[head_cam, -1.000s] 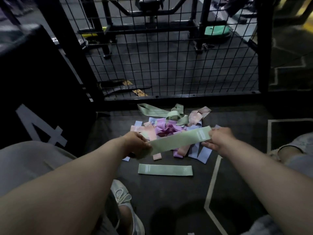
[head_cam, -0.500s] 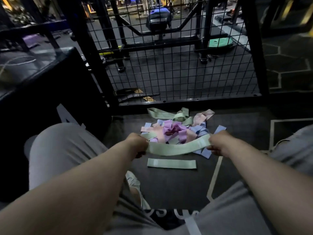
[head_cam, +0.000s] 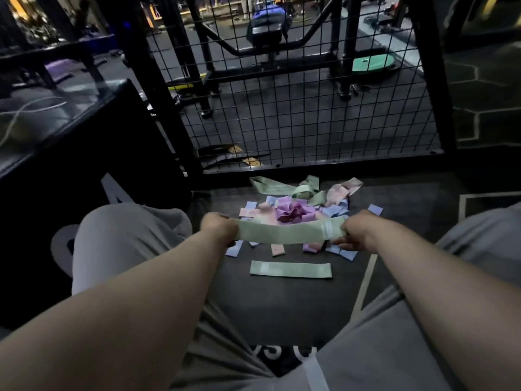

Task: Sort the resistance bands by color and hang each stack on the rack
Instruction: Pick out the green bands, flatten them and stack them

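The left hand (head_cam: 220,228) and right hand (head_cam: 356,235) each grip one end of a pale green flat elastic band (head_cam: 282,234). The fingers (head_cam: 341,245) are clamped on it and draw it straight, probably to lay it flat on its match. That second pale green band (head_cam: 290,269) lies on the dark floor (head_cam: 282,306) just below the fingers. The jumbled pile of pink, purple and blue bands (head_cam: 296,210) sits just beyond them. A second ago the held band slanted up to the right; now it is level.

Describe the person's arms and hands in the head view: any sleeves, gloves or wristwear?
Both arms are bare from the frame's lower edge to the fingers: no sleeve shows on the left forearm or the right forearm. The left hand and right hand wear no gloves, and neither wrist carries a watch or strap. Rings are too small to tell.
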A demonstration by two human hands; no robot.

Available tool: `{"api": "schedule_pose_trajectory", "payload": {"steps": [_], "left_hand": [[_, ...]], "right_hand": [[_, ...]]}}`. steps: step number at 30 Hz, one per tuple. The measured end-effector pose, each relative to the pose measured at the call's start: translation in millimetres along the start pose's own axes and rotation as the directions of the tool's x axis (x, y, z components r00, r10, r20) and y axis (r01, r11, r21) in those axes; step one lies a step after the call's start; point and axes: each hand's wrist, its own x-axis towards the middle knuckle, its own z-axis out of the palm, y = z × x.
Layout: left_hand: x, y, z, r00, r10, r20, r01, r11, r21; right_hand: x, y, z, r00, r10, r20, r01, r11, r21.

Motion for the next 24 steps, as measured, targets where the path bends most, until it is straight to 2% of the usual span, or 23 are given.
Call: {"api": "schedule_pose_trajectory", "payload": {"steps": [5,10,13,16,21,24], "left_hand": [[49.0,-15.4,5.9,0.999,-0.042,0.028,0.039,0.995,0.093],[84.6,-41.5,27.0,0.971,-0.193,0.14,0.189,0.981,0.038],[99.8,-55.3,48.2,0.943,-0.316,0.101,0.324,0.942,-0.085],[109.6,-72.7,70.8,0.939,-0.334,0.083,0.333,0.943,0.017],[136.4,-100.5,91.0,0.925,-0.373,0.078,0.367,0.927,0.074],[150.4,-122.6,97.1,0.886,-0.428,0.178,0.368,0.883,0.292]], "right_hand": [[24.5,-6.7,20.6,0.997,0.074,-0.021,-0.075,0.996,-0.04],[61.3,21.7,39.7,0.974,0.225,0.019,-0.222,0.969,-0.107],[88.2,41.1,48.5,0.965,0.255,-0.058,-0.26,0.956,-0.135],[114.1,62.9,55.6,0.956,0.269,-0.116,-0.283,0.951,-0.122],[136.3,85.6,59.1,0.909,0.413,-0.062,-0.414,0.91,-0.002],[144.3,95.4,64.4,0.92,0.39,-0.036,-0.391,0.919,-0.048]]}}
